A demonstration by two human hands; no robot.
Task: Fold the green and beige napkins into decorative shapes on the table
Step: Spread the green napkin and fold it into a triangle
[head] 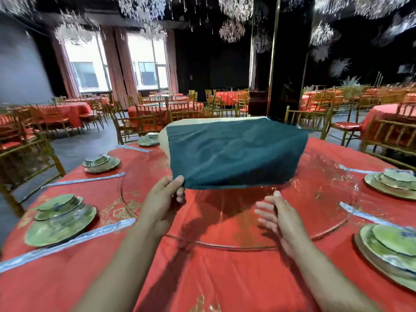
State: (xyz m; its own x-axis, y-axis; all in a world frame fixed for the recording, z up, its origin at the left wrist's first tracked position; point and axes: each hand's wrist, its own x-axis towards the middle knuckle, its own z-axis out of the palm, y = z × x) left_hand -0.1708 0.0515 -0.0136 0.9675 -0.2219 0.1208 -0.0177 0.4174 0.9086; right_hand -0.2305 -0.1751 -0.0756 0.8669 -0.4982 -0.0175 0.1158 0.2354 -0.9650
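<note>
Green napkin is spread out flat in mid-air over the table, above the far half of the glass turntable, touching neither. Beige napkin sits under/behind it, w/ only a strip showing along the left side and far edge. Can't tell if the two are one layered pair or just overlapped. Dark shadow falls on the red cloth and glass right below.

L hand pinches the near-left corner of the green napkin, thumb on top, fingers curled under the cloth. That corner is the only held point seen; the rest of the near edge sags a bit toward the right.

R hand has nothing in it: fingers straight and fanned out, thumb up, palm turned inward. It's below the near edge, near the middle, close but apart from the cloth. Fingers look blurred.

Around the table rim: stacked green plates near left, more at mid left and far left. Same on the right, one set farther, one near. Long pale-blue strips lie beside the settings; can't tell what they are.

Bkgd: gold chairs, other red tables, two bright windows, crystal lights overhead.
</note>
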